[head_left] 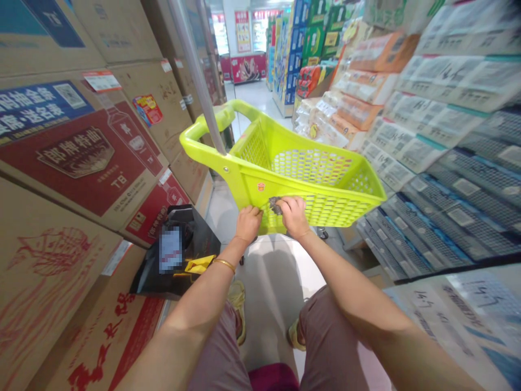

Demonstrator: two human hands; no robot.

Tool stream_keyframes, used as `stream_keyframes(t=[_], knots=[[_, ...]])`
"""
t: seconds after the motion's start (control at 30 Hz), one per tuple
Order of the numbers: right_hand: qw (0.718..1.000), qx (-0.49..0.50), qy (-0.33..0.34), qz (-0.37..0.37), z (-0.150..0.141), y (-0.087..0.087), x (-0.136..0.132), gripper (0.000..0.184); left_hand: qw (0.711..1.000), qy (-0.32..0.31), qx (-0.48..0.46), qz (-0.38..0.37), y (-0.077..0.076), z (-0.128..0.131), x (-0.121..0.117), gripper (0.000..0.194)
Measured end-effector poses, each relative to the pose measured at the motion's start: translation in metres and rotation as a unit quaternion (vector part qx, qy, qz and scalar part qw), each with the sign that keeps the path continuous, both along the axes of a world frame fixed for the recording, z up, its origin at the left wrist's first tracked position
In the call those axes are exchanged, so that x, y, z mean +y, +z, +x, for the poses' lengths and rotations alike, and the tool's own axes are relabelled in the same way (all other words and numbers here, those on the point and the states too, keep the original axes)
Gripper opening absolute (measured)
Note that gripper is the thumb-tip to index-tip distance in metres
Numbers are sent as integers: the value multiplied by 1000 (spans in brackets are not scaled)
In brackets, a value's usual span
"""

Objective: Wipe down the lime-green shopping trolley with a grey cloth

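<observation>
Lime-green plastic shopping cart (249, 180) directly ahead of both hands, its long axis running across the view from handle at left to basket end at right. The right hand (296, 217), nearer that basket end, pinches a crumpled dark-grey wad (274, 205) at the near side wall; the left hand (249, 224) rests with curled fingers at the lower wall, its hold unclear. Count: one cart, one wad, two hands, one black bag (203, 231), two yellowish shoes (237, 298).
</observation>
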State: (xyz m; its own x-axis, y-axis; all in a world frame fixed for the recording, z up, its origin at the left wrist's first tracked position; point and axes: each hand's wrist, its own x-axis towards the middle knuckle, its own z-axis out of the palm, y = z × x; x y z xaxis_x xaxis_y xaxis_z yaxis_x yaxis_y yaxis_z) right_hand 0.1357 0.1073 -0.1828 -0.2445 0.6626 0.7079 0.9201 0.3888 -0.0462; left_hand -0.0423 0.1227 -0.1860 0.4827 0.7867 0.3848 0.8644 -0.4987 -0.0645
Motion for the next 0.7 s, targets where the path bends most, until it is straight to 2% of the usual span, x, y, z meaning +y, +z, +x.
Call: stream_keyframes(t=[0.23,0.5,0.6,0.7], knots=[[998,55,8,8,-4,11,-10,31,999,-23,-15,33,13,14,-14,28],[998,56,-6,40,-1,26,-9,35,998,61,-34,-2,18,52,-11,22],[999,36,-16,9,1,24,-5,38,997,60,-38,-21,17,56,-7,23],[999,12,-16,-33,4,12,-1,37,998,40,-35,-36,18,53,-4,25]])
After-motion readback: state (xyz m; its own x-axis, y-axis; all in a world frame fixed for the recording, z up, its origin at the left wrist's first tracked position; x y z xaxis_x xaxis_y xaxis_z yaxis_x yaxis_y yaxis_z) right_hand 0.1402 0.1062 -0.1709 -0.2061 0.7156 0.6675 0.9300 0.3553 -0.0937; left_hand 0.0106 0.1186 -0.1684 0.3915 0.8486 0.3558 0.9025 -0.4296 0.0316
